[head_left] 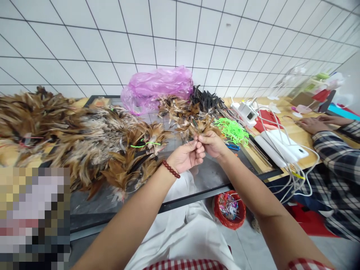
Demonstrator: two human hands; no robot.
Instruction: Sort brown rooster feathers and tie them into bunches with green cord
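Note:
My left hand and my right hand meet over the table's front edge, fingers pinched together round the base of a small bundle of brown feathers that fans upward. A red bead bracelet circles my left wrist. A big heap of brown and tan feathers lies to the left, with a green tie on one bunch. Behind my hands lie loose brown feathers and black feathers. A tangle of neon green ties sits just right of my right hand.
A pink plastic bag rests at the back against the tiled wall. White power strips and cables lie on the wooden table at the right, where another person's hand and plaid sleeve rest. A red basket of scraps stands on the floor.

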